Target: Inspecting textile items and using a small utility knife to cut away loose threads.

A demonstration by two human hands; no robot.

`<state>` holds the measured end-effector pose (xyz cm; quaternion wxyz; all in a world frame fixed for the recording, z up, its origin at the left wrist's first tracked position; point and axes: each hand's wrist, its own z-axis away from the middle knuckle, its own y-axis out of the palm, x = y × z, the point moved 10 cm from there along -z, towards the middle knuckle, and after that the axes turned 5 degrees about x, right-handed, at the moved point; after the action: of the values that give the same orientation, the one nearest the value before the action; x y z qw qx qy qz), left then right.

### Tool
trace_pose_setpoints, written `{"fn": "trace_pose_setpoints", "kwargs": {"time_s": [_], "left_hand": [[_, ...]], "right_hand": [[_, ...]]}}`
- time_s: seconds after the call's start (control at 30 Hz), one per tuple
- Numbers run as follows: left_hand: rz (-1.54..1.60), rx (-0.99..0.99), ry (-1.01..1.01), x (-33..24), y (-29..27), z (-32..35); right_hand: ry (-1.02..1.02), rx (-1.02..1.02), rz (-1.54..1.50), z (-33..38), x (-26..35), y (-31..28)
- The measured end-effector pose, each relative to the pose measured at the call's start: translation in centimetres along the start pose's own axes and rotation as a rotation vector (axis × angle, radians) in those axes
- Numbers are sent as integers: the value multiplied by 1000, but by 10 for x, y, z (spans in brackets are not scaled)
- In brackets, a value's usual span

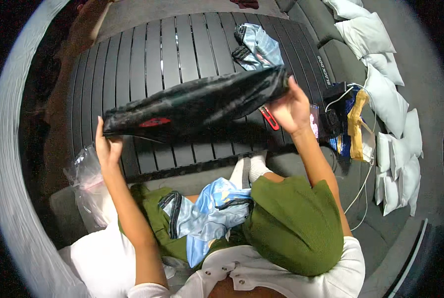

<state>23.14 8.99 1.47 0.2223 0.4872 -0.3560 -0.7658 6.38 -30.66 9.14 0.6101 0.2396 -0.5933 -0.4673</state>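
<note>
A long, glossy black fabric piece with a red patch (197,102) is stretched over the dark slatted counter (152,59), running slantwise, its right end nearer the far edge. The left hand (108,144) pinches its left end; the right hand (292,107) grips the other, fingertips partly hidden. Even tension from both hands should smooth the sagging middle, and levelling the ends would help it lie straight. Best keep it clear of the small red-handled tool (269,119) beneath, and of the light-blue, black-trimmed satiny cloth (262,45) toward the counter's far right corner.
</note>
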Motion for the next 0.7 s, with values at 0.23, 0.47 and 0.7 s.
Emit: {"fn": "trace_pose_setpoints", "kwargs": {"time_s": [0.23,0.47,0.7], "left_hand": [[-35,-34,81,-46,1,30],[-783,-386,-8,-35,-59,18],[-338,104,-148,12,-5,3]], "right_hand": [[10,120,599,15,16,4],[148,-86,833,1,17,-67],[171,190,435,5,31,-96]]}}
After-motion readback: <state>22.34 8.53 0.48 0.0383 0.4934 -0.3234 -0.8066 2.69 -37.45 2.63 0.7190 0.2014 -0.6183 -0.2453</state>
